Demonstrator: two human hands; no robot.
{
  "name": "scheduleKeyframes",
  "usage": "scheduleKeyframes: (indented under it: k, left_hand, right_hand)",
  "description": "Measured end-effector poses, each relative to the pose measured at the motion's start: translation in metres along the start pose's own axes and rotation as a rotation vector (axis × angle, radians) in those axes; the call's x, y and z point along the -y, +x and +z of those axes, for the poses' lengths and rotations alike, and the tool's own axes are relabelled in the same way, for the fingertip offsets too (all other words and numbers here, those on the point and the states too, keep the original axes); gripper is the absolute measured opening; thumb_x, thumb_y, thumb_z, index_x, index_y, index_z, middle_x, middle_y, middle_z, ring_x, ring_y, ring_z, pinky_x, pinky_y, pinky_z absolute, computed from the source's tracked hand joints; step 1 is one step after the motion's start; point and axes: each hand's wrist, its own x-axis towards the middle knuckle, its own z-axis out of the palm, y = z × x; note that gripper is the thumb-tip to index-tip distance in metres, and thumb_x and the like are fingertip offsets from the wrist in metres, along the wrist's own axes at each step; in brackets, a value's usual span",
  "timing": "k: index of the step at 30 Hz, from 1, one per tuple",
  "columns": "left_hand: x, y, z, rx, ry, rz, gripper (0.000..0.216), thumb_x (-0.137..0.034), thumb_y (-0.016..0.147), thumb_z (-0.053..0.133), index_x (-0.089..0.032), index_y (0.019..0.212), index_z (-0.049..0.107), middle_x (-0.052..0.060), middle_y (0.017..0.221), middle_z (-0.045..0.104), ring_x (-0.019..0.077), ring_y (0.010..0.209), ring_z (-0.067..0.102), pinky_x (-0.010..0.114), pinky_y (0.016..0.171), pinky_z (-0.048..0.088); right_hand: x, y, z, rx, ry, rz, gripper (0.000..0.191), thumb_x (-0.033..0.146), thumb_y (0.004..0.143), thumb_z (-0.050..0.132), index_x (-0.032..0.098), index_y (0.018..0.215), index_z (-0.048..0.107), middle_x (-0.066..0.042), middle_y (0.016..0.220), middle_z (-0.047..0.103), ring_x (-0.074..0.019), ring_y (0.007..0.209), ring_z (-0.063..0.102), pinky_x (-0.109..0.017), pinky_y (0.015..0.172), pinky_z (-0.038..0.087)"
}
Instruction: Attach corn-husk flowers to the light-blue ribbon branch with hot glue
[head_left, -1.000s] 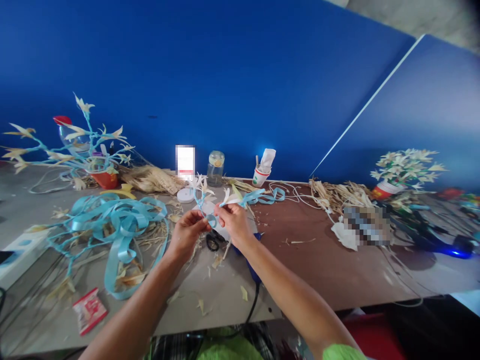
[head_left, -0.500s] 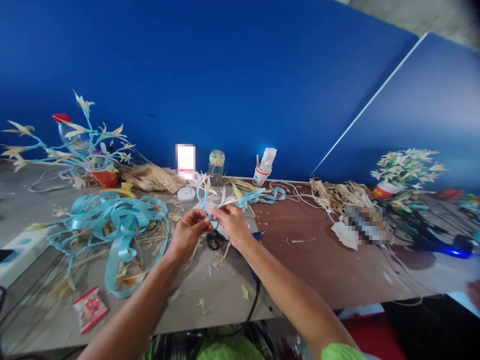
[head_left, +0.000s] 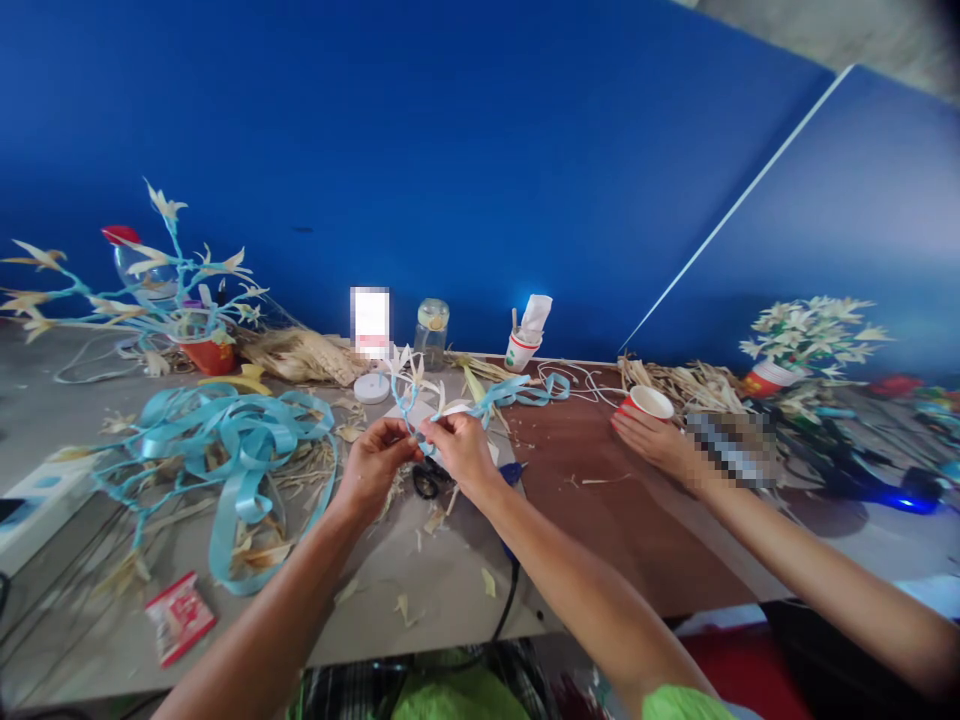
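In front of me, my left hand (head_left: 377,465) pinches the lower stem of a handmade flower branch (head_left: 407,390), its pale pointed petals upward and its stalk wrapped in light blue. Close beside it, my right hand (head_left: 463,452) is closed in a pinch at the same stem, on blue ribbon; the exact grip is partly hidden by the fingers. Another pale blossom sticks up just behind the right fingers. From behind that hand the blue ribbon (head_left: 517,390) trails to the right across the table.
At right, a co-worker's hand (head_left: 652,440) holds a paper cup (head_left: 651,403). A heap of blue ribbon (head_left: 244,440) lies left, near a potted blue-stemmed arrangement (head_left: 210,352). A glass jar (head_left: 432,335), a cup with tissue (head_left: 523,350) and dried husks (head_left: 300,355) stand along the blue partition.
A co-worker's arm has come in from the right, with a paper cup in its hand on the table. My hands stay almost in place, still pinching the stem and ribbon.
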Motion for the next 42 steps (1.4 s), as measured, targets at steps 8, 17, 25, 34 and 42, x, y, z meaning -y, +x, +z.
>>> scheduleKeyframes:
  k: [8,17,25,34,42]
  left_hand:
    - [-0.002,-0.001,0.001,0.007,-0.028,-0.009,0.023,-0.021,0.060,0.075,-0.015,0.076,0.060,-0.002,0.067,0.062,0.0094,0.055,0.058,0.023,0.059,0.043]
    - [-0.005,-0.001,0.000,0.006,-0.112,0.000,0.023,-0.019,0.060,0.075,-0.015,0.073,0.057,-0.003,0.063,0.059,0.0096,0.055,0.058,0.024,0.060,0.046]
    - [-0.003,0.001,0.001,0.015,-0.092,0.004,0.022,-0.018,0.059,0.074,-0.015,0.073,0.056,-0.004,0.064,0.057,0.0087,0.053,0.057,0.023,0.058,0.045]
    - [-0.006,-0.003,0.001,-0.013,-0.088,0.010,0.024,-0.018,0.057,0.073,-0.015,0.075,0.057,-0.005,0.064,0.057,0.0079,0.052,0.056,0.023,0.059,0.045]
    - [-0.006,-0.002,0.001,-0.015,-0.112,0.031,0.024,-0.017,0.058,0.074,-0.016,0.074,0.056,-0.005,0.065,0.057,0.0085,0.053,0.057,0.023,0.058,0.045]
  right_hand:
    - [-0.005,0.001,-0.001,0.047,0.126,0.074,0.026,0.040,0.068,0.062,0.017,0.057,0.054,0.005,0.049,0.047,-0.0095,0.049,0.042,-0.021,0.048,0.033]
    - [-0.010,-0.038,-0.055,0.028,-0.085,-0.042,0.034,0.037,0.074,0.059,0.016,0.101,0.057,-0.001,0.083,0.057,-0.0080,0.052,0.045,-0.022,0.053,0.040]
    - [-0.042,-0.106,-0.091,-0.056,-0.856,0.012,0.040,0.035,0.076,0.060,0.015,0.111,0.058,-0.014,0.102,0.058,-0.0256,0.090,0.060,-0.034,0.078,0.047]
    - [-0.038,-0.112,-0.077,0.072,-0.995,0.187,0.038,0.038,0.071,0.066,0.019,0.103,0.058,-0.010,0.105,0.052,-0.0227,0.084,0.064,-0.030,0.073,0.047]
    - [-0.049,-0.105,-0.082,-0.053,-0.838,0.128,0.028,0.019,0.070,0.056,0.015,0.097,0.062,-0.011,0.095,0.055,-0.0223,0.086,0.062,-0.030,0.081,0.046]
